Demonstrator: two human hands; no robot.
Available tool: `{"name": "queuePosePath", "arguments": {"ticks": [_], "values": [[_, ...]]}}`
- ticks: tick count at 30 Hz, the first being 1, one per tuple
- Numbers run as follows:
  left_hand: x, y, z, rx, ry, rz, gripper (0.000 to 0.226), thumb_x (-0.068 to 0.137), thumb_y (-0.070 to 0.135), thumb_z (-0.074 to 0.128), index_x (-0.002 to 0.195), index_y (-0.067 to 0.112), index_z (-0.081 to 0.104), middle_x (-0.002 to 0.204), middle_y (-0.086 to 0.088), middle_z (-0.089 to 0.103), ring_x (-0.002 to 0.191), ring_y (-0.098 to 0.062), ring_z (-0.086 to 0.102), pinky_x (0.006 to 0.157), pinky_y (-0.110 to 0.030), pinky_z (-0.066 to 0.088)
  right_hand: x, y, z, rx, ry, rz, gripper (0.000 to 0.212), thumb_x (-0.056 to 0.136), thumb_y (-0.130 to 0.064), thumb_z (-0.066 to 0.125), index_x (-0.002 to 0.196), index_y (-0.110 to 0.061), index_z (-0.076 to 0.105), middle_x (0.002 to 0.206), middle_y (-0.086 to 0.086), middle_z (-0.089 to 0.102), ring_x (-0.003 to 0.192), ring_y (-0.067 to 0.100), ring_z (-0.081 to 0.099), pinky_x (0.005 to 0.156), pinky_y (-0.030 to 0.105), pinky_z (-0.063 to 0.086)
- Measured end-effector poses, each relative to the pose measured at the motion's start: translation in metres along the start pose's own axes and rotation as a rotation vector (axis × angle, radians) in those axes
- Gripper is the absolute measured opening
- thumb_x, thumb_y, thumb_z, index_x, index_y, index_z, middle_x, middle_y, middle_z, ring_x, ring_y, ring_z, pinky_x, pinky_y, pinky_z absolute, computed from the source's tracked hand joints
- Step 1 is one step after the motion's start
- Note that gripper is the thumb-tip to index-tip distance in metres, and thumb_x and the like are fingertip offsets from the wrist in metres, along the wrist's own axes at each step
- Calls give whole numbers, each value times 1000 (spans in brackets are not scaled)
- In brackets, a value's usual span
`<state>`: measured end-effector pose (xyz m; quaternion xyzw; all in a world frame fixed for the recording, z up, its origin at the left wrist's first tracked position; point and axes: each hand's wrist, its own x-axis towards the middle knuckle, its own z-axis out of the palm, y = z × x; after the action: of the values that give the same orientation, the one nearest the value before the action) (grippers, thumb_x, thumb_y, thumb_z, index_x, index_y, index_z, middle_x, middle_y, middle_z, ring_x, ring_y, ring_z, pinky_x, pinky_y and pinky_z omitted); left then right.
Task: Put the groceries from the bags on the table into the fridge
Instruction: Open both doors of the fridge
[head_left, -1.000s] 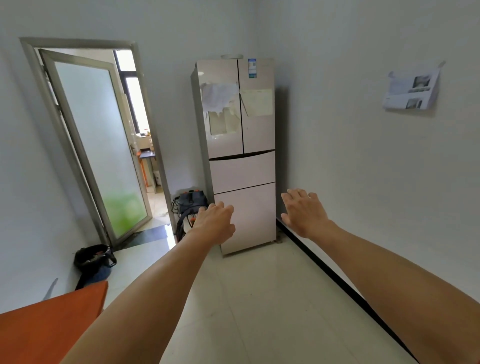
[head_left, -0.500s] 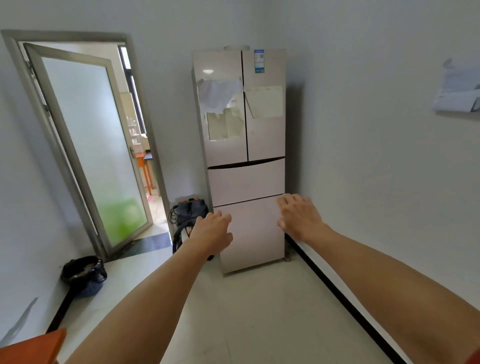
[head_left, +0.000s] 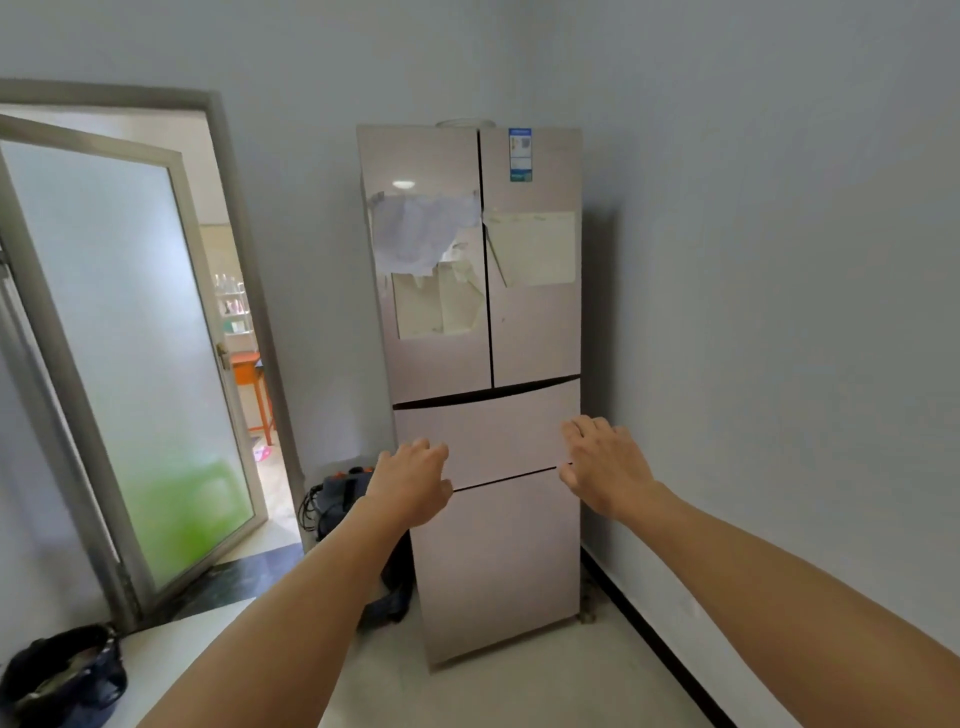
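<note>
My left hand (head_left: 413, 480) and right hand (head_left: 605, 467), fingers spread and empty, reach toward the shut fridge (head_left: 483, 364) in the corner, whose stiff, probably heavy upper doors look best pulled at their central seam.

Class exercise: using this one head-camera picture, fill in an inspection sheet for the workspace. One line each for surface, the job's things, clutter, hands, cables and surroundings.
Surface: pale tiled floor; no table in view.
Job's things: fridge in the corner, both upper doors and both drawers shut, papers stuck on the doors; no bags or groceries seen.
Clutter: dark bag on the floor at lower left; a dark device beside the fridge.
Hands: left hand and right hand both empty, fingers spread, raised toward the fridge.
Cables: black cords coiled at the device.
Surroundings: frosted glass door standing open at left; plain wall at right.
</note>
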<state>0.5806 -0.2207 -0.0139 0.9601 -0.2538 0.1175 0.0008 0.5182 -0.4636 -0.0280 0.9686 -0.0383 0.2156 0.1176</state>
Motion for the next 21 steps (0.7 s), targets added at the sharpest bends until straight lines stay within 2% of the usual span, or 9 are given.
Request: {"name": "queuePosePath", "arguments": {"ticks": [6, 13, 17, 21], "values": [[111, -7, 29, -9, -18, 62, 42, 96, 35, 46, 134, 16, 45, 130, -8, 50, 119, -29, 48, 100, -43, 40, 91, 38, 60, 33, -43, 71, 35, 95, -34, 43, 122, -12, 48, 122, 7, 53, 106, 25, 51, 85, 37, 42], [252, -13, 81, 19, -27, 50, 39, 97, 31, 45, 133, 15, 45, 133, -7, 48, 123, -27, 44, 104, -43, 36, 216, 76, 159, 42, -75, 2, 37, 96, -36, 41, 125, -13, 47, 123, 7, 53, 109, 26, 50, 87, 38, 40], [340, -15, 97, 32, 4, 19, 40, 96, 31, 44, 133, 17, 44, 130, -6, 48, 120, -27, 45, 101, -42, 36, 298, 102, 205, 69, -69, -18, 34, 95, -32, 43, 123, -13, 47, 121, 7, 55, 108, 27, 52, 85, 38, 39], [408, -21, 114, 31, 49, 11, 38, 96, 30, 44, 132, 18, 45, 127, -4, 49, 116, -26, 46, 100, -41, 38, 374, 119, 236, 121, -53, -23, 40, 96, -34, 44, 130, -14, 46, 124, 7, 54, 110, 26, 51, 86, 38, 42]]}}
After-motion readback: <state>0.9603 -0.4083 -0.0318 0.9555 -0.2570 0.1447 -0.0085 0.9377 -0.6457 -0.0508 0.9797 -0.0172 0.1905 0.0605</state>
